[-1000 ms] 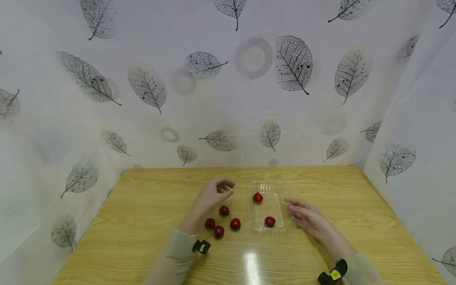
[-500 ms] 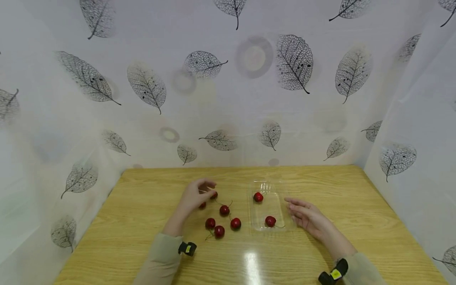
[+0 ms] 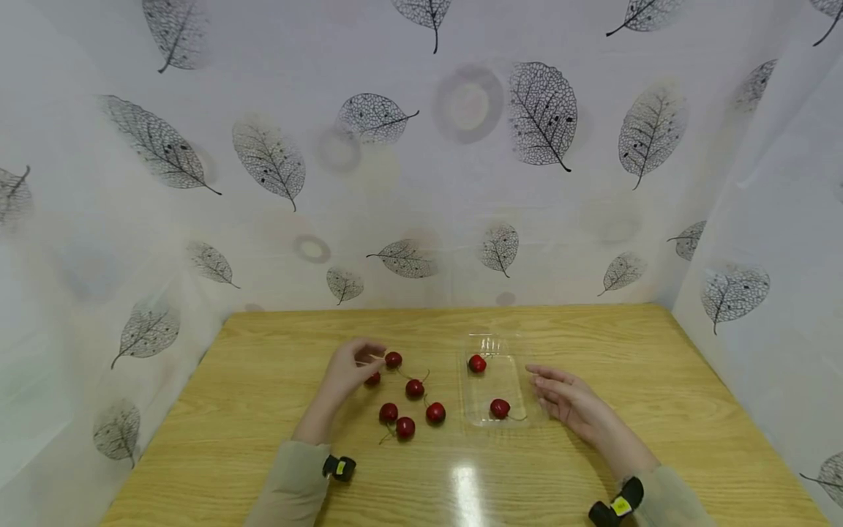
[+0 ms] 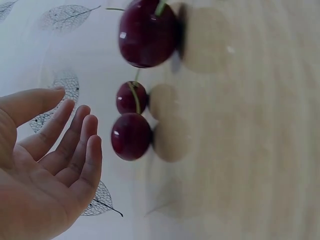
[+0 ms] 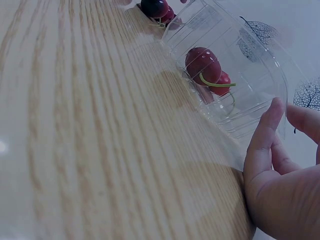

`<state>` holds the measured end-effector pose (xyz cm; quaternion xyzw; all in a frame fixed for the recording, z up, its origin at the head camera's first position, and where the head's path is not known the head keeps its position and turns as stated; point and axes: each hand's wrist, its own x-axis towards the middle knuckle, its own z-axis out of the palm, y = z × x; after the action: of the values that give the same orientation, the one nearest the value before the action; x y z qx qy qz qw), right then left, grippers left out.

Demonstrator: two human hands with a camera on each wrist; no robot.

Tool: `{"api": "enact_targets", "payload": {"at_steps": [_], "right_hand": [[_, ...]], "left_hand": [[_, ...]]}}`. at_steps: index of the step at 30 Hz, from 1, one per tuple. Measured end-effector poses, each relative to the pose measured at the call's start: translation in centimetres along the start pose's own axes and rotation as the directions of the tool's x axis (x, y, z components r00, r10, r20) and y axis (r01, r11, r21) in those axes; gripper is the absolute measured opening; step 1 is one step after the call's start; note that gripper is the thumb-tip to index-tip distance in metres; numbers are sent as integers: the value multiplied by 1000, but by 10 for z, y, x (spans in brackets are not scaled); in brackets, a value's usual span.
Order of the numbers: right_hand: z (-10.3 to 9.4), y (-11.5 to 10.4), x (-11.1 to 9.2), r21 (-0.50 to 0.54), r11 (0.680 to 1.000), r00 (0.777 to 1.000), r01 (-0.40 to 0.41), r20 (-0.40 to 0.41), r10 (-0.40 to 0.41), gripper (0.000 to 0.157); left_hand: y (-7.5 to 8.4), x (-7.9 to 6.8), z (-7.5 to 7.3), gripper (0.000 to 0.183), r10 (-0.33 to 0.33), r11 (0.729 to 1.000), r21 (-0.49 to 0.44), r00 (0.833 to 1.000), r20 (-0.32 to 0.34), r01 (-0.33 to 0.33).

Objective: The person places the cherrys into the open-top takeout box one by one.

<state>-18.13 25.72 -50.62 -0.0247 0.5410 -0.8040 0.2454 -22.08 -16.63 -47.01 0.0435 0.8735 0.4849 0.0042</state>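
My left hand (image 3: 349, 372) is just left of a dark red cherry (image 3: 393, 359), with thumb and fingers loosely bent and nothing between them. A second cherry (image 3: 372, 378) lies by its palm side, partly hidden. In the left wrist view the left hand (image 4: 55, 160) stands apart from the stemmed cherries (image 4: 131, 136). My right hand (image 3: 571, 404) rests beside the clear plastic box (image 3: 464, 395), its relaxed fingertips right at the box's right wall. Inside the box lie two cherries, one at the back left (image 3: 477, 364) and one near the front (image 3: 500, 408).
Between the left hand and the box, several more cherries (image 3: 415, 389) are scattered on the wooden table (image 3: 244, 410). A pale sheet printed with leaves (image 3: 408, 183) rises behind the table and along both sides.
My left hand has moved left, away from the box, to the back-left cherries, uncovering the one at its fingertips. The right hand and the box have stayed put.
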Motion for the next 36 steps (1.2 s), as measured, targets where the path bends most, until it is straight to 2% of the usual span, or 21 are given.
{"api": "enact_targets", "payload": {"at_steps": [7,17,22,28,36], "right_hand": [[0,-1,0,13,1000,1000,-12,-14,12,31],[1,-1,-1,18,1000,999,-25,-34,26,31],[1,-1,-1,16,1000,999,-25,-37,26,30],[0,-2,-2,18,1000,999,-21,-24,22,31],[-2,-1,-1,17,1000,999,-23,-26,23,30]], "left_hand": [[-13,-2,2,21,-15,1000,-23,1000,-20,14],[-20,-2,-1,20,-28,1000,1,999,-46,28],[-22,-1,-2,20,-33,999,10,999,-30,33],[-25,0,-2,23,-75,997,21,997,15,75],[-27,-2,-3,25,-79,994,82,995,56,74]]}}
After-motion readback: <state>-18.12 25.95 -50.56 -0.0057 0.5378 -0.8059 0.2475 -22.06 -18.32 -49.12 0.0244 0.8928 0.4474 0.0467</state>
